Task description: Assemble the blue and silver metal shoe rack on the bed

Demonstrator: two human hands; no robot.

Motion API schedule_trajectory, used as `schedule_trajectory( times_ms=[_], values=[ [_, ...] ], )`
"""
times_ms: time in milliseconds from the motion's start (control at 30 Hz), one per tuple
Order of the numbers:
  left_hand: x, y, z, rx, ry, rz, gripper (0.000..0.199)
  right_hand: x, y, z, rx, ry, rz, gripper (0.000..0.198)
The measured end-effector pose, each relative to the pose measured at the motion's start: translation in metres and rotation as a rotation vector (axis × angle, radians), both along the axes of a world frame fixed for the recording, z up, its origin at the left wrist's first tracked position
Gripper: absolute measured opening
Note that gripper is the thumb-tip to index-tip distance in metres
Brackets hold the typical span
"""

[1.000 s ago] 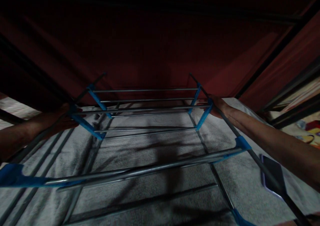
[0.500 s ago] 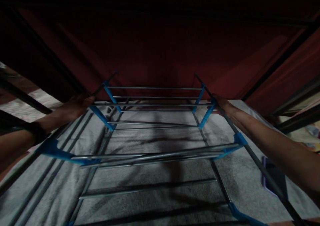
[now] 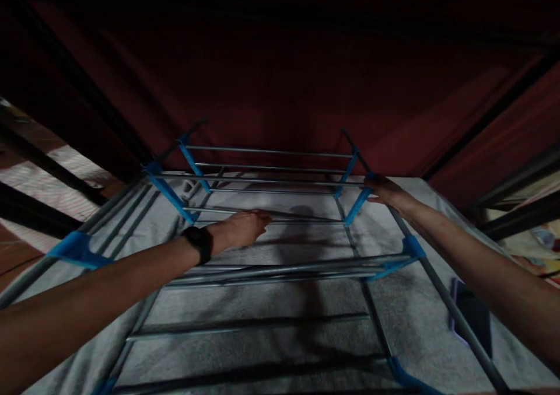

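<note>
The tubular metal rack (image 3: 306,266), dull silver rods joined by bright blue brackets (image 3: 359,206), spans the grey blanket (image 3: 262,307) toward its far edge. The right hand (image 3: 387,192) grips its right side tube; the left hand (image 3: 245,228) bends over inner rods, its hold unclear. A phone (image 3: 475,316) lies near the blanket's right edge.

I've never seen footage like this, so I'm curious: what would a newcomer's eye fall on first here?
Probably the metal rack with bright blue joints, spanning the middle over grey cloth. Next, the left hand, beyond a black wristband, at rods near the picture's centre, while the right hand grips the rack's right side. Behind, a dark red surface fills the upper view.
</note>
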State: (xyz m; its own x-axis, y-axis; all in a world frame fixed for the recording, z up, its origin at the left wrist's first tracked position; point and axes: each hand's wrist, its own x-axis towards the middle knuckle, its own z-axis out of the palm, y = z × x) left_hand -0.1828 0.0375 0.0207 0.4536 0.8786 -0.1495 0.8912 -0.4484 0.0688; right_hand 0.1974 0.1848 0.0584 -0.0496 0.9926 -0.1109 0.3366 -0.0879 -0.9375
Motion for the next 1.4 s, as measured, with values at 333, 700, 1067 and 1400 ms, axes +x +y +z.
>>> schedule_trajectory(
  times_ms=[333,700,1067,1400],
  values=[
    [0.120,0.083,-0.070,0.068,-0.096,-0.209,0.037,-0.003,0.000,0.005,-0.072,0.007,-0.034,0.013],
    [0.164,0.147,-0.111,-0.198,-0.302,0.027,0.024,-0.008,0.000,0.011,-0.092,-0.056,-0.045,0.017],
    [0.181,0.137,-0.101,-0.184,-0.390,-0.067,0.038,-0.005,0.001,0.002,-0.006,-0.064,0.001,0.030],
    [0.194,0.143,-0.091,-0.074,-0.425,-0.032,0.039,-0.005,0.004,0.004,-0.115,0.004,-0.031,0.039]
  ],
)
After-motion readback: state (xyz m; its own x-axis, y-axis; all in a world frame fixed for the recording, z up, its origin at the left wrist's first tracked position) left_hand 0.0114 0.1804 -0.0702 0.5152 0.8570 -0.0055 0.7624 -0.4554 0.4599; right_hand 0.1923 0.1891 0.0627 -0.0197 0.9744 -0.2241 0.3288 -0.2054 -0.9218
